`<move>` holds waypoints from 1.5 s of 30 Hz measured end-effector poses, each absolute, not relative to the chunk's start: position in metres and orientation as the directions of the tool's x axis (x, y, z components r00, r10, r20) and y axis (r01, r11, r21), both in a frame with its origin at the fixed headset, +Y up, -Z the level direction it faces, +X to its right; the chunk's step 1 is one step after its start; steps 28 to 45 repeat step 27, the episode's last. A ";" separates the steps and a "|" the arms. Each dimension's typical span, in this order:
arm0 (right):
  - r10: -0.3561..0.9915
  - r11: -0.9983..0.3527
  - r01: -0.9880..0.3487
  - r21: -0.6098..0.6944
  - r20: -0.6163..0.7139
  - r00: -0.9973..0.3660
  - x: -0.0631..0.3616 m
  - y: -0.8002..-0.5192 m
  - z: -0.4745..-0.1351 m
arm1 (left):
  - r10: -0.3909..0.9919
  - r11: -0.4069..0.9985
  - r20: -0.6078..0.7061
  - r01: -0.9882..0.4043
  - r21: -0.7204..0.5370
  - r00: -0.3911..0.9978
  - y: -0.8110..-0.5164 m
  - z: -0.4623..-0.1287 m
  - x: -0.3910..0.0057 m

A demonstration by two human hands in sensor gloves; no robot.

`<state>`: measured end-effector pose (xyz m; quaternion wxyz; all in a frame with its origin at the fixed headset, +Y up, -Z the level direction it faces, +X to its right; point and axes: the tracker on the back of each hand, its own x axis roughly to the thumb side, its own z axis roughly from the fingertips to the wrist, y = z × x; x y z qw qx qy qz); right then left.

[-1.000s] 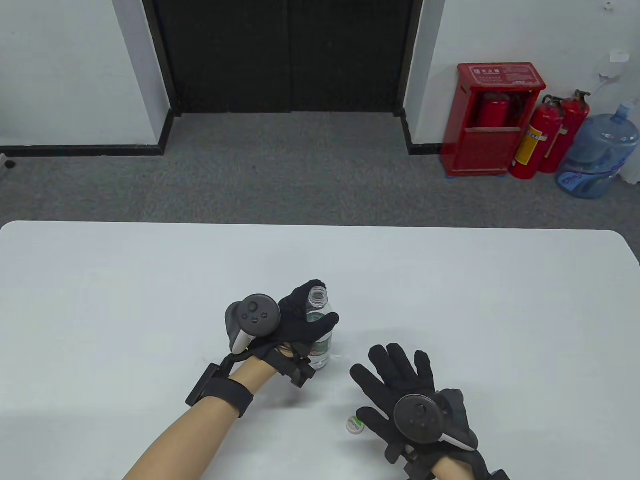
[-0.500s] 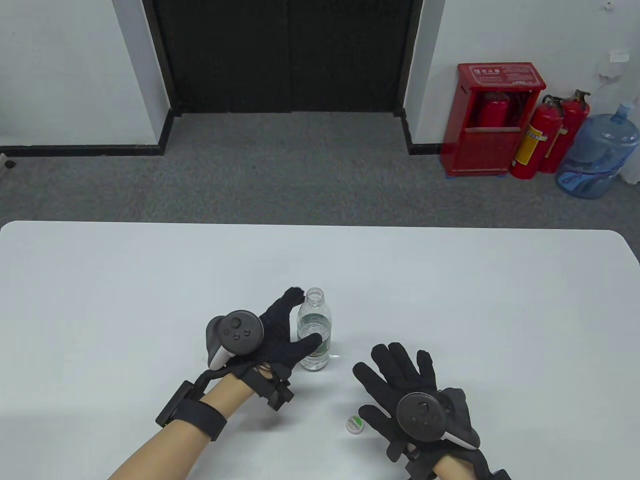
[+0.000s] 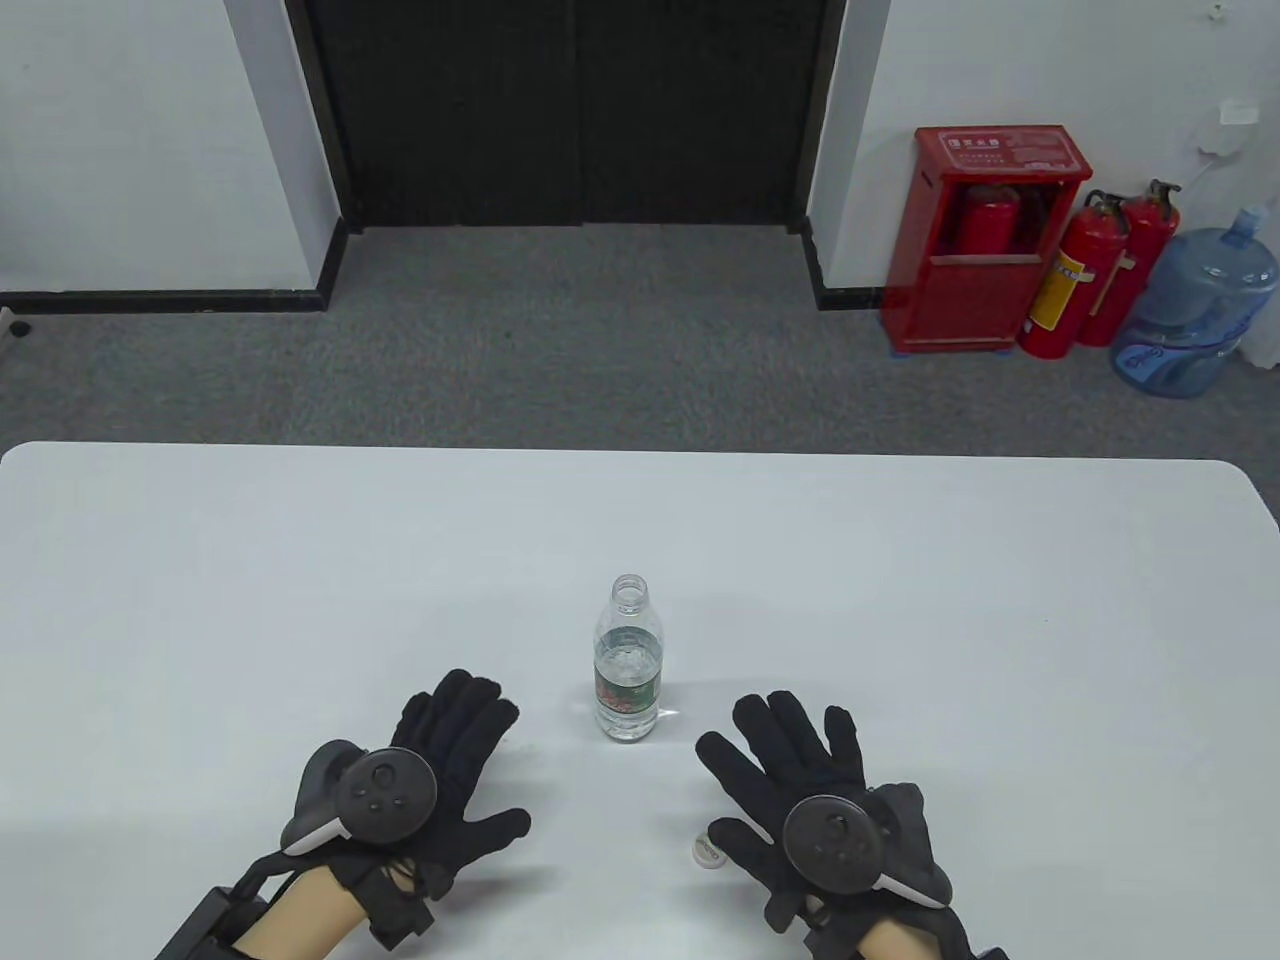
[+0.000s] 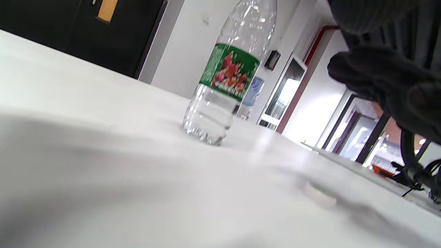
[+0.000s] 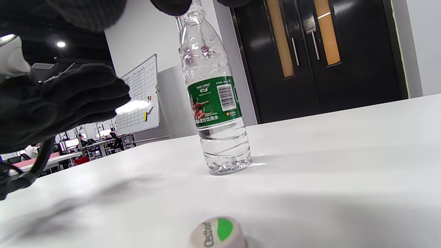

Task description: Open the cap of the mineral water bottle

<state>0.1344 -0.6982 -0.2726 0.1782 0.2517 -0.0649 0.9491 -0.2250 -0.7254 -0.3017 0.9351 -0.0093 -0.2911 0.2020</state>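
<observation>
A clear mineral water bottle (image 3: 629, 665) with a green label stands upright and uncapped on the white table (image 3: 900, 600); it also shows in the left wrist view (image 4: 227, 75) and the right wrist view (image 5: 215, 96). Its white and green cap (image 3: 706, 851) lies on the table by my right thumb, also seen in the right wrist view (image 5: 217, 233). My left hand (image 3: 440, 770) lies flat and empty, left of the bottle. My right hand (image 3: 790, 780) lies flat with spread fingers, right of the bottle, holding nothing.
Beyond the table's far edge is grey carpet and a black double door (image 3: 575, 110). A red extinguisher cabinet (image 3: 985, 235), two extinguishers (image 3: 1090, 275) and a blue water jug (image 3: 1195, 310) stand at the far right wall.
My left hand let go of the bottle and drew back toward the near edge, now lying flat on the table. The bottle stands free. My right hand and the cap stayed put.
</observation>
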 end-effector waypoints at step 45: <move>0.344 -0.924 -0.383 0.014 0.471 -0.813 0.132 -0.702 -0.274 | 0.312 0.950 0.543 -0.255 -0.180 0.780 -0.729 -0.297 -0.222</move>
